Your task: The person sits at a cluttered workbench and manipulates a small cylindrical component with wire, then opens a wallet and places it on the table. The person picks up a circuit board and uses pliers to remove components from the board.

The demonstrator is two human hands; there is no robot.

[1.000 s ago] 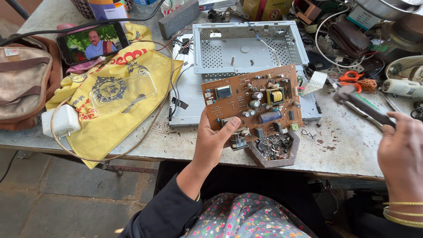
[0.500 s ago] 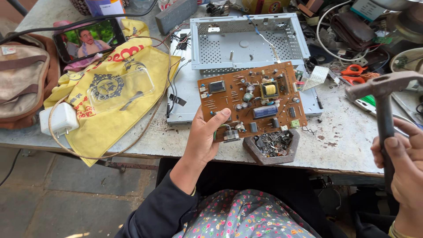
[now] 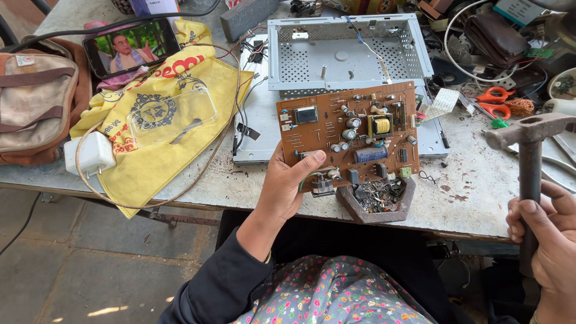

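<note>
Head view only. Cluttered concrete bench [image 3: 480, 198], worn and stained, bare floor below at left. Yellow printed cloth [image 3: 162, 132] lies over the left end with a phone [image 3: 132, 47] propped above it, a white charger block [image 3: 90, 155] and a brown bag [image 3: 36, 108] at the edge. Perforated metal chassis tray [image 3: 348, 51] sits mid-bench, orange scissors [image 3: 498, 102] off to the right.

Left hand [image 3: 288, 189] holds a brown circuit board [image 3: 351, 135] up over the bench, component side to camera. Thumb is pressed on the front near the lower left corner; the fingers are behind the board, so pinching it thumb against fingers. Long axis runs left-right, tilted slightly up toward the right. Yellow-wound transformer and blue capacitor sit right of centre. Just below the board's lower edge is a small hexagonal dish of scrap bits [image 3: 378, 201] on the bench.

Right hand [image 3: 549, 240] is wrapped tight round the shaft of a hammer [image 3: 531, 150], fingers closed on it. Shaft stands near vertical, head on top, lying crosswise, one end toward the board. Hammer stands right of the board, clearly apart, head about level with the board's middle. Which face of the head points at the board I can't tell; probably the flat one.
</note>
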